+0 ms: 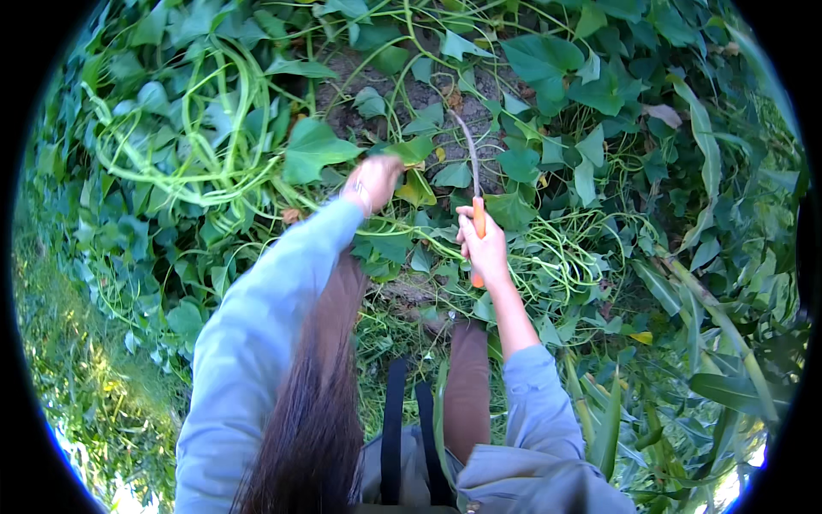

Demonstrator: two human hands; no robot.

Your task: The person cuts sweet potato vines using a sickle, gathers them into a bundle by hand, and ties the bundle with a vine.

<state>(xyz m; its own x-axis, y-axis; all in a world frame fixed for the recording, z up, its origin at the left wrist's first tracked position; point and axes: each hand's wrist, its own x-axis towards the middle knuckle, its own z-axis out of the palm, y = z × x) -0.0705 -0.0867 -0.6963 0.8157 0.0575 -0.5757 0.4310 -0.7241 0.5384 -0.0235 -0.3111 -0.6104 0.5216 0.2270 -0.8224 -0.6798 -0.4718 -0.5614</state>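
My right hand (485,244) is closed around the orange handle of a sickle (474,154); its thin curved blade points away from me over bare soil. My left hand (376,180), blurred, is among the leafy vines beside a large lobed leaf (318,151). Whether its fingers hold a stem cannot be told. Left of it lies a looped heap of pale green vine stems (225,141). A smaller tangle of thin stems (565,257) lies just right of my right hand.
Dense creeping vines cover the ground around both hands, with patches of dry soil (411,289) between them. Long-bladed stalks (725,315) lean at the right. My knees and lower legs are close below my hands. Long hair and dark straps hang in front of me.
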